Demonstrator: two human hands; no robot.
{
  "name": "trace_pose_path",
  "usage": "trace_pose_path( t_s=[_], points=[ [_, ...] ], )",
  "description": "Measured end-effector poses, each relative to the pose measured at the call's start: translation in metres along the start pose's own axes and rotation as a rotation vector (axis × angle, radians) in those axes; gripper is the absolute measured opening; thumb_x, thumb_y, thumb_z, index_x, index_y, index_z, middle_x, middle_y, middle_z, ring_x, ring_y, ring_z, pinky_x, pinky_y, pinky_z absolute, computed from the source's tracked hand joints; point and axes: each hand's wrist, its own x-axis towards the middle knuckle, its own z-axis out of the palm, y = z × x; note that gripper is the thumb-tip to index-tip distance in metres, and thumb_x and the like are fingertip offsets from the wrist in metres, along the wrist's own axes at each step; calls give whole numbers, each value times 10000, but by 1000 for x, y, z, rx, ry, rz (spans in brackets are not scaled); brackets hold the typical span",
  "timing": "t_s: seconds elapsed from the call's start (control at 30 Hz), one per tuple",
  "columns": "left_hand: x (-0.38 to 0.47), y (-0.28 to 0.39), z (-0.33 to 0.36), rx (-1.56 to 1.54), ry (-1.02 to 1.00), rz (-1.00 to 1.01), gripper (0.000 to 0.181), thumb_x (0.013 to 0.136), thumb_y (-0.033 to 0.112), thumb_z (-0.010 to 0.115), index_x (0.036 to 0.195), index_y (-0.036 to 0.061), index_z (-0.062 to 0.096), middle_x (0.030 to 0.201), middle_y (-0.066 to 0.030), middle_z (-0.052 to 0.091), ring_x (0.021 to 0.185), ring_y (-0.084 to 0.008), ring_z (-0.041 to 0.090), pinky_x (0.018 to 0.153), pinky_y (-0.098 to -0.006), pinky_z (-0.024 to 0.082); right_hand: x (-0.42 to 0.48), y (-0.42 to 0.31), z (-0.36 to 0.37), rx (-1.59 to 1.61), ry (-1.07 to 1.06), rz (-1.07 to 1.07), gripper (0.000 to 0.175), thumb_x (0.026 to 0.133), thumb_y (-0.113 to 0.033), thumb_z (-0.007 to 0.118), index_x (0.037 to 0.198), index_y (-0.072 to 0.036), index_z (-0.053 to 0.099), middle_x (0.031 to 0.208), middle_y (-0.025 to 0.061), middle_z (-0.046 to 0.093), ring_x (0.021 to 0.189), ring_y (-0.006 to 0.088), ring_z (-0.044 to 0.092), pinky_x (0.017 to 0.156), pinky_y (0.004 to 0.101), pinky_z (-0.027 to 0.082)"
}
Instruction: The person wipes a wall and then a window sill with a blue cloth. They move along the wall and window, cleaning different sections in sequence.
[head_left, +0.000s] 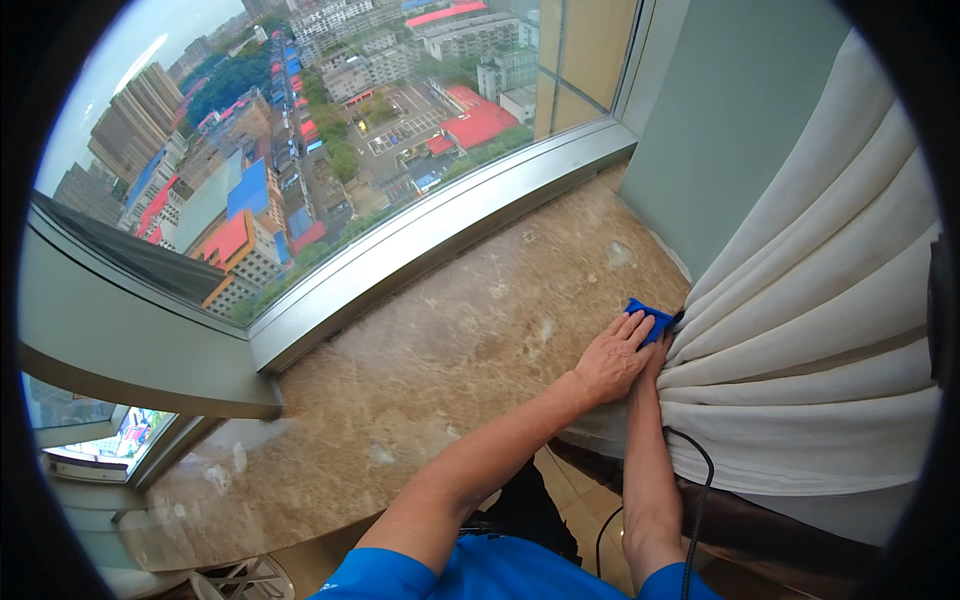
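My left hand (613, 361) rests with its fingers spread over a folded blue cloth (657, 324), holding it down on the brown marble windowsill (450, 322). The cloth is at the sill's right end, right beside the white curtain (787, 360). Just right of it, my right hand (660, 355) reaches to the cloth's lower edge, against the curtain folds. My left hand and the curtain cover most of its fingers, so its grip is unclear. Pale, cloudy patches (382, 450) mark the stone in several places.
A metal window frame (450, 214) borders the sill's far side, with a city far below the glass. A grey-green wall (720, 135) closes the right end; a pillar (142, 330) juts in at left. A black cord (709, 465) hangs by my right arm. A round stool (244, 581) stands below.
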Motion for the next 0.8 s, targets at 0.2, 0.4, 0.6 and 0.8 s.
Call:
trace_pose_path(
  t_s=[0.2, 0.4, 0.6, 0.8],
  points=[
    [-31, -1, -11, 25, -3, 18, 363, 837, 176, 608, 1168, 36, 656, 1464, -200, 469, 1416, -355, 380, 1201, -463, 256, -42, 3, 13, 354, -169, 199, 327, 1059, -399, 391, 1178, -149, 566, 1144, 63, 609, 1039, 237, 595, 944, 381, 469],
    [-106, 2, -42, 25, -29, 31, 395, 840, 161, 606, 1211, 35, 659, 1469, -185, 479, 1424, -332, 380, 1203, -464, 254, -129, 24, 29, 331, -210, 219, 311, 1065, -358, 357, 1134, -124, 550, 1066, 57, 601, 967, 220, 604, 886, 365, 479],
    [-205, 9, -76, 70, -75, 48, 402, 852, 167, 608, 1223, 23, 661, 1503, -187, 456, 1427, -320, 383, 1202, -469, 253, -255, 14, 80, 784, 13, 522, 333, 1051, -429, 366, 1078, -158, 558, 1074, 37, 604, 975, 207, 599, 859, 368, 477],
    [-237, 23, -94, 127, 13, 103, 331, 817, 150, 613, 1101, -7, 679, 1368, -168, 550, 1322, -309, 483, 1142, -429, 351, -282, 116, 31, 426, -366, 267, 435, 1051, -471, 343, 1278, -160, 544, 1245, 61, 584, 1091, 233, 596, 959, 382, 469]
  ],
)
